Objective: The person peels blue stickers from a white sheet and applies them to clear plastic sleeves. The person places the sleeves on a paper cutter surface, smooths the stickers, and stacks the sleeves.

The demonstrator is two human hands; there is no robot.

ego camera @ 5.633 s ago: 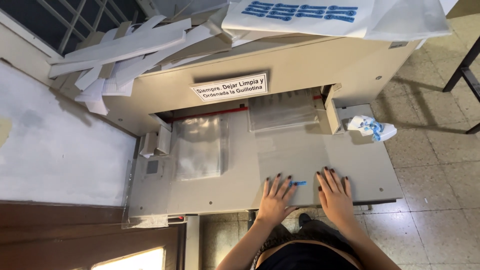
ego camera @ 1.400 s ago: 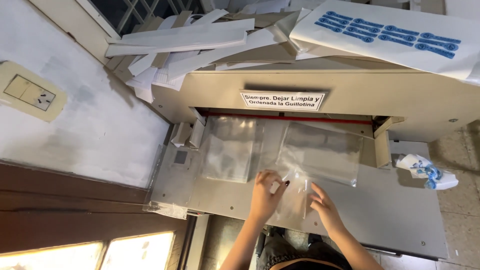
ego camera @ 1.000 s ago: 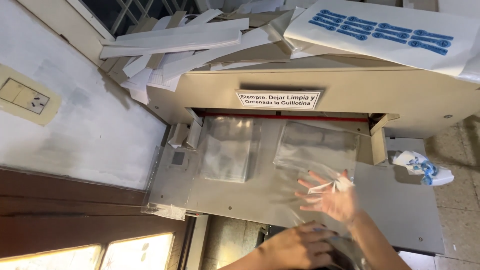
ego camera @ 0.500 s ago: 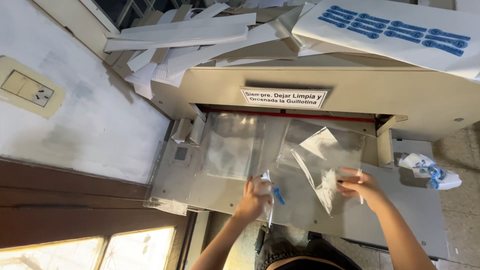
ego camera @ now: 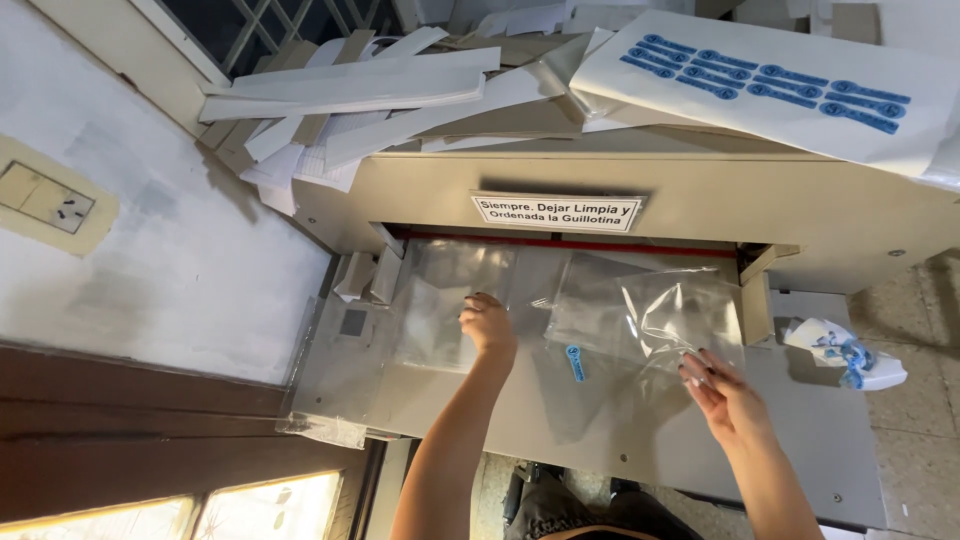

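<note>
Clear plastic bags lie on the beige tabletop (ego camera: 640,440) of a paper cutter, hemmed at the far edge by the red-lined blade slot (ego camera: 570,243) and on the right by a side guide (ego camera: 755,300), with bare tabletop open between the two hands and toward the near edge. Left hand (ego camera: 487,325) is curled with its fingers (ego camera: 478,303) resting on the flat bag stack (ego camera: 450,305), while the right hand (ego camera: 725,392) pinches with its fingers (ego camera: 697,362) the near corner of a crinkled bag (ego camera: 645,315) lying just beyond them; a small blue sticker (ego camera: 575,362) sits between the hands.
</note>
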